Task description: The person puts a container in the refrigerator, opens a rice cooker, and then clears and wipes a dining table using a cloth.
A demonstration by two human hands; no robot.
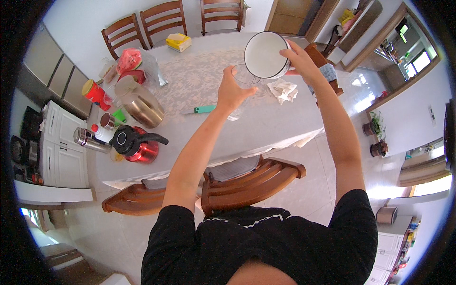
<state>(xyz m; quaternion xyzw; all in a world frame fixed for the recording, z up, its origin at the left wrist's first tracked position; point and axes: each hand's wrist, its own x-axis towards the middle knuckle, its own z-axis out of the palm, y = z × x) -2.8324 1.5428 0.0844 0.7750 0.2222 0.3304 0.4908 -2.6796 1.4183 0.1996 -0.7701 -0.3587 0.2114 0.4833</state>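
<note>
My right hand (297, 60) grips a white bowl with a dark rim (266, 55) by its right side; the bowl is tilted, its white inside facing the camera. Just left of it and partly behind it, my left hand (233, 87) curls around a clear glass (245, 75), whose mouth lies close to the bowl's rim. Whether the two touch I cannot tell. A crumpled white tissue (283, 90) rests on the table below the bowl. Near my left wrist lies a knife with a green handle (205, 109). Some clear object (234, 114) shows partly behind that wrist.
The cloth-covered table (192, 131) bears a red kettle (142, 149), a metal jug (144, 107), a steel flask (91, 139), a red can (97, 95), cut watermelon (129, 60) in plastic and a yellow tissue pack (179, 42). Wooden chairs (249, 188) stand along both long sides.
</note>
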